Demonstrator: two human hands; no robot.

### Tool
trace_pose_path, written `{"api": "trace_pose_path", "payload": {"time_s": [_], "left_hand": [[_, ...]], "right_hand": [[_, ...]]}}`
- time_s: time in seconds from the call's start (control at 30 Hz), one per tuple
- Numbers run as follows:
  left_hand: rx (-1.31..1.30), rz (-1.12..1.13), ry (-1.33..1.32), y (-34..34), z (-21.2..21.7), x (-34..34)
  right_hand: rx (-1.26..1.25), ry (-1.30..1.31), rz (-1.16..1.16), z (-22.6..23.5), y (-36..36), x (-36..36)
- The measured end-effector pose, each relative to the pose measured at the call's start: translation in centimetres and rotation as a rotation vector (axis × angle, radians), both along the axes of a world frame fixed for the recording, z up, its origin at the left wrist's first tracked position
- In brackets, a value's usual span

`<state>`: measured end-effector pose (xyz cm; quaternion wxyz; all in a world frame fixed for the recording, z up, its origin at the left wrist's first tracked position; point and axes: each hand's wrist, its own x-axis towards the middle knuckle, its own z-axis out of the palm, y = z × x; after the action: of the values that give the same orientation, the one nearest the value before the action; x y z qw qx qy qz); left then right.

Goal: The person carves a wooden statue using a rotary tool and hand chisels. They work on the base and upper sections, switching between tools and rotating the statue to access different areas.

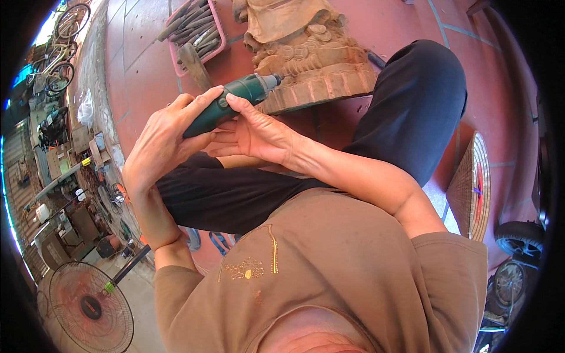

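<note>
A dark green rotary tool (246, 89) with a grey nose is held up over my lap, its tip pointing right toward a carved wooden statue (306, 56). My left hand (170, 129) is closed around the rear of the tool's body. With its thumb pressed on the tool's side near the front, my right hand (259, 132) grips it too, its other fingers curling underneath. The nose ends close to the statue's base; I cannot tell whether they touch. Coins and folds are carved into the statue, which stands on the floor beyond my crossed legs.
A pink basket (222, 41) full of chisel-like tools (194, 26) stands left of the statue, with a wooden mallet-like piece (194, 66) at its near side. A fan (91, 306) is at lower left. On the right lies a conical hat (471, 188). Bicycles (62, 76) and clutter line the left.
</note>
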<state>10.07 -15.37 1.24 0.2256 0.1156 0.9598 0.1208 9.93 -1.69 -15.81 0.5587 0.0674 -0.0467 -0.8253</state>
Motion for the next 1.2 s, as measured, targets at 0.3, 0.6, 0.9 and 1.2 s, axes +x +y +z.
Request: {"api": "trace_pose_path", "payload": {"time_s": [0.3, 0.6, 0.9, 1.2], "left_hand": [[-0.011, 0.018, 0.028, 0.0, 0.0, 0.0], [-0.026, -0.014, 0.063, -0.2, -0.3, -0.4], [-0.037, -0.008, 0.060, -0.4, -1.0, -0.6], [-0.055, -0.027, 0.070, -0.3, -0.8, -0.2]], "right_hand": [[0.013, 0.013, -0.004, 0.3, -0.3, -0.5], [0.041, 0.042, -0.022, 0.0, -0.5, -1.1], [0.040, 0.042, -0.060, -0.2, -0.3, -1.5], [0.030, 0.035, -0.041, -0.1, -0.2, -1.1]]}}
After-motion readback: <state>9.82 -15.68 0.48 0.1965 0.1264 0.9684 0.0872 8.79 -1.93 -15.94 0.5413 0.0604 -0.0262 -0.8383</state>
